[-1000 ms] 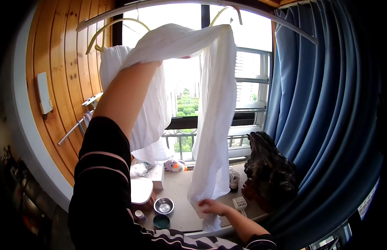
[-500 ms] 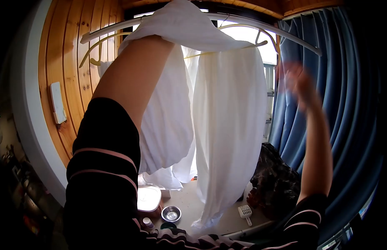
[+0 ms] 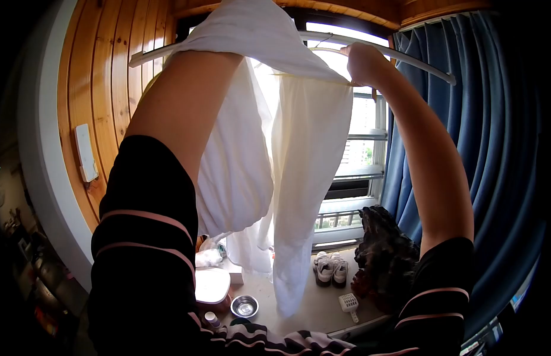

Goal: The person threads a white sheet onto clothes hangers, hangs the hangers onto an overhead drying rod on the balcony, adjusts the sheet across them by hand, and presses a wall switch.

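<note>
A long white cloth (image 3: pixel 308 154) hangs in folds over a pale yellow hanger (image 3: pixel 329 50) below a white rail (image 3: pixel 421 64). My right hand (image 3: pixel 367 64) is closed around the hanger's right arm, at the cloth's upper right edge; its fingertips are mostly hidden. The hanger's tip pokes out below that hand. My left forearm (image 3: pixel 195 101) reaches up beneath the top fold of the cloth, which covers my left hand completely.
Blue curtains (image 3: pixel 447 136) hang at right beside a louvred window (image 3: pixel 358 172). Below are a pair of shoes (image 3: pixel 330 270), a black plastic bag (image 3: pixel 385 246), a slotted white scoop (image 3: pixel 349 304), a metal bowl (image 3: pixel 244 306) and a white-lidded container (image 3: pixel 212 286). Wood panelling (image 3: pixel 103 89) lines the left.
My right hand has moved left from near the curtain and closed on the hanger. The cloth's right edge has shifted left, uncovering the window and shoes. My left arm has barely moved.
</note>
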`<state>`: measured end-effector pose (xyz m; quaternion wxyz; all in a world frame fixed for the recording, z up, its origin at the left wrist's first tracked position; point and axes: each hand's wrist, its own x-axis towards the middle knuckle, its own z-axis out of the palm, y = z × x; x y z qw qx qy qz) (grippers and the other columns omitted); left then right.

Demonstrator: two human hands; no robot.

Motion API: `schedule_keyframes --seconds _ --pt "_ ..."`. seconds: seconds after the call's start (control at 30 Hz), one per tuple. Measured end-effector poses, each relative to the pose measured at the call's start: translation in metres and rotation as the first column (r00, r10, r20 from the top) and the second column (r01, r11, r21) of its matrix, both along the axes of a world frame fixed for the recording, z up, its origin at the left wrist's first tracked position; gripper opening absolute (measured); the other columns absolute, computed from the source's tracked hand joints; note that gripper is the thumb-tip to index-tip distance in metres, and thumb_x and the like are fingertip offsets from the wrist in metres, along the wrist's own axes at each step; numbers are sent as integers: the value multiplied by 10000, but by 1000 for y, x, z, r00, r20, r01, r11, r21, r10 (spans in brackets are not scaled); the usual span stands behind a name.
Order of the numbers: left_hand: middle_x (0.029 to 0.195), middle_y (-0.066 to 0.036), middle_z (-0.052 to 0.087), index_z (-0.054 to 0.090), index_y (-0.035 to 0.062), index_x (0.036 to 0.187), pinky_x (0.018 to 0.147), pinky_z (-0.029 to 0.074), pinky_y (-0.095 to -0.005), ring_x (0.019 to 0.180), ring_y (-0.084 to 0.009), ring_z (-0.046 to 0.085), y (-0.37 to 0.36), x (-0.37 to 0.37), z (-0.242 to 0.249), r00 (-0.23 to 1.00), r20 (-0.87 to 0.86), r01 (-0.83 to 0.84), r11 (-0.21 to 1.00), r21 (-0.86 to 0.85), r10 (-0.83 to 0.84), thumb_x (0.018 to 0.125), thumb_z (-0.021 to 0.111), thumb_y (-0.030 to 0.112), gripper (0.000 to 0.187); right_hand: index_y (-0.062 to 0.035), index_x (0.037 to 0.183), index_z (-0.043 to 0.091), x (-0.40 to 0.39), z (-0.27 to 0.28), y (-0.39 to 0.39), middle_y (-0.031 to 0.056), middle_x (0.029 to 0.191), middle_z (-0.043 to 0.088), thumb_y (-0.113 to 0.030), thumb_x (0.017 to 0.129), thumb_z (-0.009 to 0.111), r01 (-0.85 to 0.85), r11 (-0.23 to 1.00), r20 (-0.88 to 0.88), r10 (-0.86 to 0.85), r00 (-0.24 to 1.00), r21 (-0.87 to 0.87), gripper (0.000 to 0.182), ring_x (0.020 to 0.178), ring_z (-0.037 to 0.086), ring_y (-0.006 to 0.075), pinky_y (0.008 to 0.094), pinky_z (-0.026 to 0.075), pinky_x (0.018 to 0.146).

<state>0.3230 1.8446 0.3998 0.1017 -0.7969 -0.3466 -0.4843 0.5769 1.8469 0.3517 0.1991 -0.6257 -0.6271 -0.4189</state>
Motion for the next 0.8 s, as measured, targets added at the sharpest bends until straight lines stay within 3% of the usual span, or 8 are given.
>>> schedule_keyframes --seconds 0.1,0.17,0.23,0.3,0.4,0.7,0.77,0.8 --pt "787 -147 610 657 36 859 696 467 -356 743 -259 588 -1 -1 3 1000 -1 -30 1000 8 30 811 493 456 453 29 931 639 -17 -2 -24 160 810 656 -45 701 657 42 998 104 -37 994 -49 243 756 666 247 338 538 679" --pt "780 -147 610 658 36 853 692 467 -353 737 -256 587 -1 0 4 999 -5 -49 999 17 49 810 494 460 456 38 861 637 -30 -10 -43 153 769 656 -49 722 631 -45 997 -134 37 990 -59 163 679 666 248 325 542 602" --pt "772 -146 610 660 36 848 688 467 -351 732 -254 587 1 -1 6 998 1 -69 997 30 69 808 495 464 460 8 882 648 -45 -15 -47 131 817 666 -118 812 547 30 998 -141 -37 989 -49 177 716 668 243 339 551 633" --pt "764 -145 610 662 36 842 684 467 -348 727 -251 586 1 -6 9 996 4 -90 995 43 90 807 497 467 463 -52 933 657 -41 -18 -24 93 886 668 -155 837 527 88 996 23 -88 996 34 192 816 658 243 351 549 686" --pt "753 -144 610 664 36 833 678 467 -344 720 -247 586 -1 -9 12 992 3 -122 989 87 122 805 498 473 468 -99 965 659 -23 -21 -14 62 942 660 -166 835 539 88 996 -13 -87 996 22 189 885 639 246 350 540 723" --pt "719 -141 611 672 36 807 660 467 -333 697 -235 583 -17 -14 -6 981 -62 -160 943 293 185 798 503 490 483 -54 984 642 51 -22 0 122 941 655 -151 817 579 108 983 119 -127 985 149 203 883 639 281 393 528 745" --pt "711 -141 611 673 36 801 656 467 -330 692 -232 583 -23 -7 -27 977 -111 -137 931 337 184 796 505 493 487 -62 1045 632 67 -21 3 146 1037 635 -136 891 457 147 963 94 -172 981 224 244 955 623 284 387 505 810" --pt "707 -140 611 674 37 798 654 467 -329 689 -231 583 -27 -2 -41 974 -142 -119 931 345 177 796 505 495 489 -133 1166 558 71 -18 2 139 1053 632 -98 867 501 199 953 80 -222 972 230 307 940 629 267 378 512 804"
